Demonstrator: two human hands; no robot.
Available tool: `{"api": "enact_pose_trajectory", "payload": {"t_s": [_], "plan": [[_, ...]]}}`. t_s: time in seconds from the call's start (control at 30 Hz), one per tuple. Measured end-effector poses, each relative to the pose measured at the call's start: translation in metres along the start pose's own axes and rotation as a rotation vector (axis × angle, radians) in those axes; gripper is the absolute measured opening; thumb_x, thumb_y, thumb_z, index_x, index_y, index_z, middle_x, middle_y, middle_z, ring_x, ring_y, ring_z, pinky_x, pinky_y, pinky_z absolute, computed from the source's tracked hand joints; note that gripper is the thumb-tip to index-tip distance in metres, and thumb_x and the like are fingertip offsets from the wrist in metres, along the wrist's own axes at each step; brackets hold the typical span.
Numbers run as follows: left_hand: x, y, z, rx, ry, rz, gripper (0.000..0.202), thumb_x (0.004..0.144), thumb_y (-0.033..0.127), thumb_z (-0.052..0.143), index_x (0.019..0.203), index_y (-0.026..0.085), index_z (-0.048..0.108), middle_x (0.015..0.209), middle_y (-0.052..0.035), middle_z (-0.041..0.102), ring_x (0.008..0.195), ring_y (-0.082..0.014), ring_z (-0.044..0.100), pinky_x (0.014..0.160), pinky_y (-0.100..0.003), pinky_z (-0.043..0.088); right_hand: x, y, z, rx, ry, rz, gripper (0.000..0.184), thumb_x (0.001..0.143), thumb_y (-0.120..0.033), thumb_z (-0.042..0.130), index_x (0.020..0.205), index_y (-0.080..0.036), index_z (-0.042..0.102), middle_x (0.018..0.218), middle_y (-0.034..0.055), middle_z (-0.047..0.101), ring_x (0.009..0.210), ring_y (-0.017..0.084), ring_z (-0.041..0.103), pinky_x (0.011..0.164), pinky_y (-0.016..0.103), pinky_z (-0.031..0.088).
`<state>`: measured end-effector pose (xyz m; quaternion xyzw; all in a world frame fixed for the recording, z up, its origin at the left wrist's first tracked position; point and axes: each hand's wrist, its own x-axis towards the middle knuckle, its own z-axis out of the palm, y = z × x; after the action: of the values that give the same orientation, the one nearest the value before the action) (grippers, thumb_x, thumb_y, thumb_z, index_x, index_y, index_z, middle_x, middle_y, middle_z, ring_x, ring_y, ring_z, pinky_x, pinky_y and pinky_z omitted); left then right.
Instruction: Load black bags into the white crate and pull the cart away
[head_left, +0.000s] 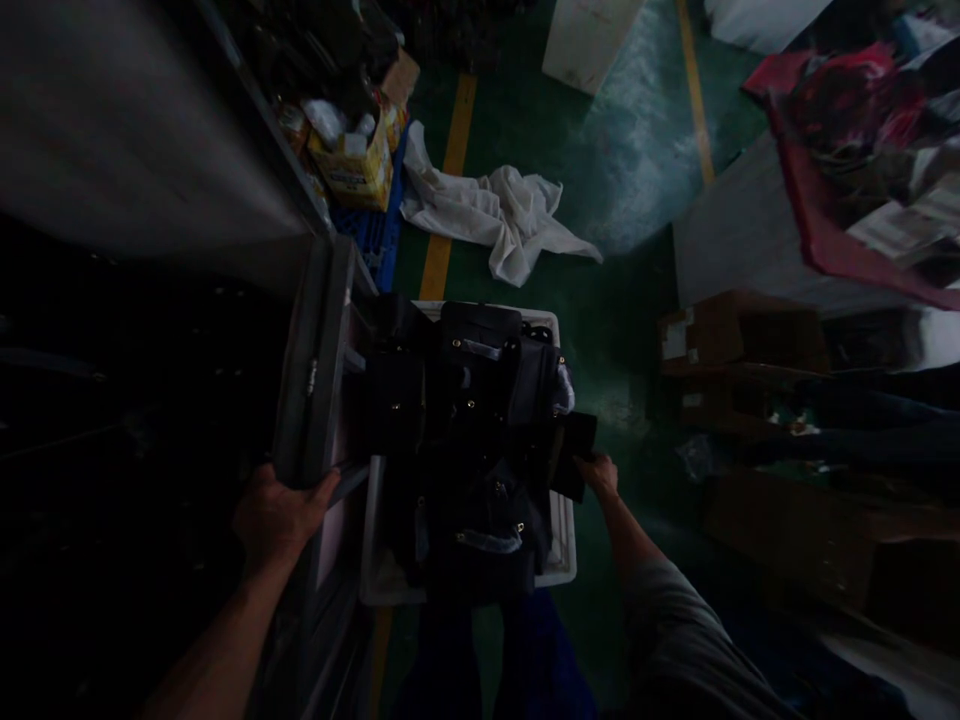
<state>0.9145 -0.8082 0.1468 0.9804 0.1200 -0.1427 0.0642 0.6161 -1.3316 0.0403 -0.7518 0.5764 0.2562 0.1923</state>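
L hand (277, 515) spread on frame (328, 370), R hand (602, 476) pinching blk piece (574, 448) — bags (484, 325) btwn.

Grey sleeve (671, 612), dark blue trousers (541, 655)

Looks very dim throughout, sinking nearly to black at far left. Opens onto a green floor (630, 150), catching a pale sheen at upper right of centre and bearing yellow lines (458, 120). Includes a blue pallet (382, 240) at upper left of centre and cardboard boxes (716, 320) at right.
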Motion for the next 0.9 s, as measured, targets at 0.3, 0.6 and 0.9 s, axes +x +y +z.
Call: {"api": "enact_pose_trajectory", "payload": {"t_s": [0.3,0.6,0.9], "plan": [[-0.008,0.001,-0.001,0.026,0.065,0.050,0.097,0.072,0.072,0.075,0.137,0.003,0.061,0.125,-0.0287,0.074,0.118,-0.0450,0.070,0.101,-0.049,0.056,-0.150,-0.022,0.078,-0.091,0.012,-0.751,0.080,0.085,-0.053,0.079,0.154,-0.021,0.054,0.164,0.0160,0.047,0.149,0.037,0.044,0.124,0.047,0.040],[-0.008,0.000,0.001,0.010,0.076,0.057,0.096,0.072,0.069,0.078,0.136,0.000,0.061,0.125,-0.0285,0.074,0.118,-0.0450,0.070,0.101,-0.049,0.055,-0.142,-0.083,0.132,-0.440,-0.383,-0.897,0.080,0.065,-0.039,0.100,0.133,-0.016,0.066,0.154,0.0225,0.057,0.141,0.041,0.056,0.120,0.049,0.045],[-0.003,-0.003,-0.003,-0.039,0.033,0.027,0.093,0.072,0.070,0.076,0.135,0.004,0.062,0.120,-0.0279,0.075,0.116,-0.0465,0.071,0.099,-0.051,0.055,-0.140,-0.101,0.135,-0.420,-0.457,-0.739,0.106,0.048,-0.035,0.104,0.141,-0.015,0.057,0.146,0.0260,0.063,0.136,0.042,0.062,0.111,0.049,0.052]]}}
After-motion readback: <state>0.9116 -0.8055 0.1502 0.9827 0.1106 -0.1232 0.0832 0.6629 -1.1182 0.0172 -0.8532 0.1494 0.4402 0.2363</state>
